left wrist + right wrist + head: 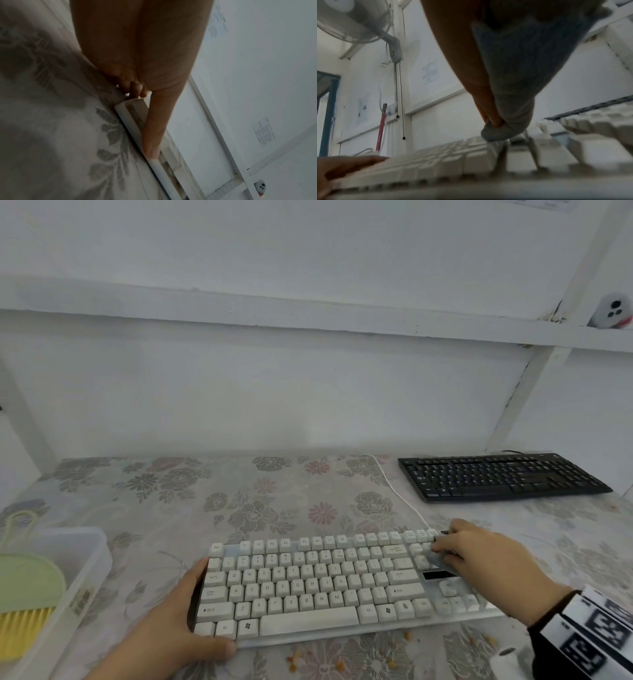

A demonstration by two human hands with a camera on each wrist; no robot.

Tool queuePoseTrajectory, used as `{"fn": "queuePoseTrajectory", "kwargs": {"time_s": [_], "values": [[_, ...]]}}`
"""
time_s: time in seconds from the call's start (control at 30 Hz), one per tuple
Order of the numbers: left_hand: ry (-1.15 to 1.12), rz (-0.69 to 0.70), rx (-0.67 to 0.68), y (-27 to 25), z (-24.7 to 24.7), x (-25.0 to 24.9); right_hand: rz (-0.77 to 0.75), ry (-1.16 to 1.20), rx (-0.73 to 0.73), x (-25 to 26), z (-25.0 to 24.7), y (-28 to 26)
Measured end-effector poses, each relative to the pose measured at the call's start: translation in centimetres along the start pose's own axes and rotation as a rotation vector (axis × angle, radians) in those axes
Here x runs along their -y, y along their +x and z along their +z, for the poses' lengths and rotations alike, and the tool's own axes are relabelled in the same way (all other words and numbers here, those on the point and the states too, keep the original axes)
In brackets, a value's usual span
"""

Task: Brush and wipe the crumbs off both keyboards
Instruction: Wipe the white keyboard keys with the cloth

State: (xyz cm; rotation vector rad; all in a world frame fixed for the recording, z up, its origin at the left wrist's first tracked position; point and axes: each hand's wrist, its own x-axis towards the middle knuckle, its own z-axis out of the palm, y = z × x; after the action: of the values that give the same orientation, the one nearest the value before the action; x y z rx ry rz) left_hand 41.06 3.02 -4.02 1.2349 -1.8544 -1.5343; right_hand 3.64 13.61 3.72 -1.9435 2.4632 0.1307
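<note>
Head view shows the left hand (pixel 171 621) clamping the near-left corner of the white keyboard (pixel 308 583), thumb along its front edge; this stiff, light board probably slides on the surface (pixel 274 498) (so bracing its ends seems wise). Farther right, the right hand (pixel 479 556) pinches a soft grey cloth (pixel 510 108) onto the keys, and the black keyboard (pixel 500 477) lies well apart behind.

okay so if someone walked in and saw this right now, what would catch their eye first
Probably the white keyboard at the near middle of the flowered table: the left hand grips its left end while the right hand presses a grey cloth onto the keys at its right end. Next, yellow crumbs scattered before it, and the black keyboard far right.
</note>
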Motion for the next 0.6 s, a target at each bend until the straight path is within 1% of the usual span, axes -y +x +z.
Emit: {"fn": "queuePoseTrajectory", "kwargs": {"time_s": [0.07, 0.13, 0.2, 0.27, 0.43, 0.47, 0.53, 0.6], "values": [[0.001, 0.002, 0.005, 0.0, 0.0, 0.0, -0.074, 0.055, -0.009, 1.0, 0.1, 0.0], [0.0, -0.003, 0.011, 0.0, -0.1, 0.1, -0.118, 0.069, 0.027, 1.6, 0.7, -0.2], [0.0, -0.007, 0.015, 0.1, -0.1, 0.2, -0.084, 0.064, 0.026, 1.0, 1.3, -0.1], [0.009, -0.006, 0.007, 0.0, -0.1, 0.3, -0.019, 0.039, 0.008, -0.3, 1.5, -0.1], [0.035, -0.03, 0.022, 0.1, -0.2, 0.2, 0.13, -0.055, -0.006, -3.9, 0.6, -0.2], [0.038, -0.03, 0.023, 0.1, -0.2, 0.2, 0.137, -0.044, -0.036, -4.3, 0.3, -0.2], [0.032, -0.018, 0.024, 0.1, -0.2, 0.1, 0.103, 0.016, -0.085, -4.6, 0.2, -0.3], [0.018, -0.009, 0.024, 0.1, -0.1, -0.3, 0.034, 0.042, -0.028, -4.1, 0.7, -0.6]]}}
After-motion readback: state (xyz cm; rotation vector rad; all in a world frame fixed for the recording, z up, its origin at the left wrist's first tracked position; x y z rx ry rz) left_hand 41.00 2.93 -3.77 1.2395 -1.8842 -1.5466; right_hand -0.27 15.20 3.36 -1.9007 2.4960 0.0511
